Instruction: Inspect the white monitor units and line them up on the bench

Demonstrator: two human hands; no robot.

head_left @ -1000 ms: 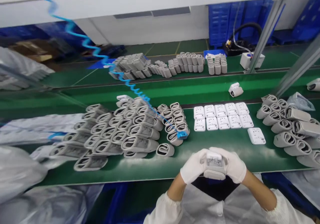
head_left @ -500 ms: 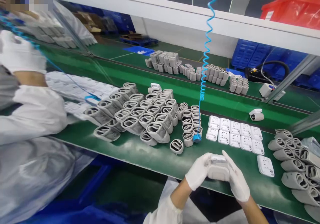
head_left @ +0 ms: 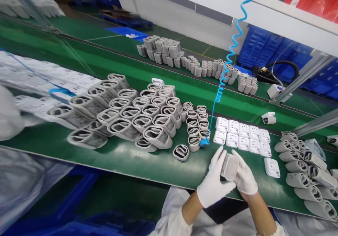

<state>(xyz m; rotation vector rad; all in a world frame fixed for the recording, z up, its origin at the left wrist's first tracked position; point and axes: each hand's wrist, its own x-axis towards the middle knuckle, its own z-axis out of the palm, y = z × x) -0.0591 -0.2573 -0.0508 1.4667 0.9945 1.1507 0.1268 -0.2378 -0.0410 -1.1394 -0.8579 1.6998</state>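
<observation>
In front of me, above the bench edge, I hold a grey wrist cuff (head_left: 230,168), rolled into a loop, its flat side facing me. My right hand (head_left: 245,175), in a white glove, grips it from the right with curled fingers. Around its left side is my left hand (head_left: 215,181), also gloved, with the fingers stretched upward along it and the thumb beneath. Beyond my hands lie white plastic monitor units (head_left: 243,142) in two rows. One more white unit (head_left: 271,167) lies apart, nearer me. A single rolled cuff (head_left: 181,152) stands to the left of my hands.
Many rolled grey cuffs (head_left: 142,116) are massed at left, others (head_left: 303,172) at right. A blue coiled cord (head_left: 233,42) hangs over the bench, its blue end (head_left: 204,142) by the cuffs. A co-worker's white sleeve (head_left: 9,113) shows at far left. Metal posts (head_left: 303,76) rise behind.
The cuff has been turned and tilted between my hands. My left hand has shifted its fingers and now shows its back. The view has swung left and down; the co-worker's hand has left it.
</observation>
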